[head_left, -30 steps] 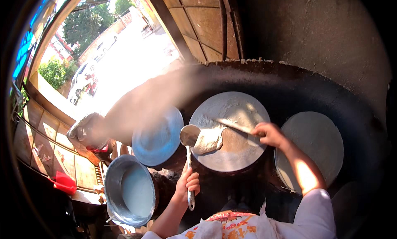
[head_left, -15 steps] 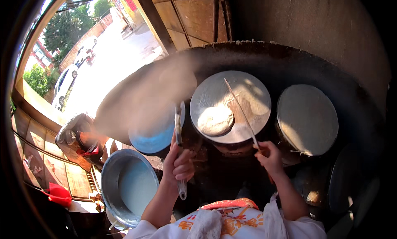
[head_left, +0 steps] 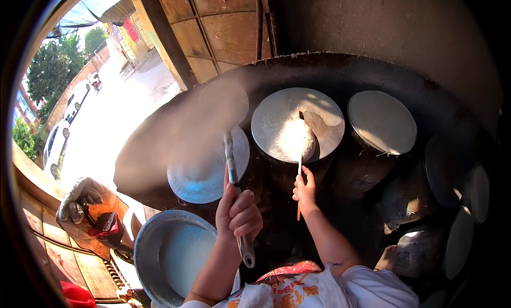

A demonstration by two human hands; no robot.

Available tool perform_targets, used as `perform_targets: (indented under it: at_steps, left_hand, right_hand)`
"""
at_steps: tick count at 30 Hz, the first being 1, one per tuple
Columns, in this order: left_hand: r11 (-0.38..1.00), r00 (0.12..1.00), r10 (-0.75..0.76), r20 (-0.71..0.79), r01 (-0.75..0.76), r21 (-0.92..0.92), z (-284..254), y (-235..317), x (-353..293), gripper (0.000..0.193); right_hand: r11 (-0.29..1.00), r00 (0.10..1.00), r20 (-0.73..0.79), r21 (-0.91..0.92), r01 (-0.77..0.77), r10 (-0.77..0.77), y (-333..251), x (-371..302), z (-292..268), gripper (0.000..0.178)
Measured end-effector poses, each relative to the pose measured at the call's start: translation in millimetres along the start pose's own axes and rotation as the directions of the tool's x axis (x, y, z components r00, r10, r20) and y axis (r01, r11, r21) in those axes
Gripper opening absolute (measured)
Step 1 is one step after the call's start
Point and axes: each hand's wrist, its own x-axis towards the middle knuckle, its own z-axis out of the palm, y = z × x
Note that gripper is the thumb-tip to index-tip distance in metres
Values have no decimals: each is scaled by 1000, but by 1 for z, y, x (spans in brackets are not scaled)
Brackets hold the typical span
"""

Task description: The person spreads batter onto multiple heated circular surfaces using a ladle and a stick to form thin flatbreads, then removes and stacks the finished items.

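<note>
At seven o'clock, nearest, a grey metal basin [head_left: 148,244] holds pale liquid [head_left: 186,255]. At six, the left hand [head_left: 239,212] wraps its fingers round the handle of a ladle [head_left: 230,153], whose bowl is hazy at eleven. Between four and five, the right hand [head_left: 305,191] pinches a long, narrow spatula [head_left: 299,161]. At eight lies a round griddle [head_left: 202,188]. The spatula reaches a pale dough mound [head_left: 298,140] on the middle griddle [head_left: 271,111] at two; another griddle [head_left: 382,121] sits at three. Farthest, at ten, is a sunlit street [head_left: 128,95].
</note>
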Motion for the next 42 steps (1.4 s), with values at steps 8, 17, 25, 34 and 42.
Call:
perform_targets:
  at_steps: [8, 17, 25, 34, 42]
  left_hand:
    - [941, 906, -154, 394, 12, 339, 86, -55, -50, 47]
    - [972, 891, -184, 415, 102, 213, 74, -83, 7, 46]
    - [966, 915, -213, 342, 143, 218, 59, -111, 65, 47]
    - [961, 950, -223, 219, 176, 215, 47, -121, 117, 49]
    - [926, 871, -232, -433, 335, 177, -56, -43, 246, 25]
  right_hand:
    - [945, 971, 192, -319, -76, 143, -13, -32, -7, 32]
    - [945, 998, 22, -324, -52, 63, -84, 27, -125, 36]
    - [873, 959, 146, -463, -150, 242, -92, -12, -170, 37]
    - [61, 746, 393, -865, 499, -538, -126, 85, -106, 29]
    - [41, 720, 242, -936, 351, -650, -115, 90, -118, 33]
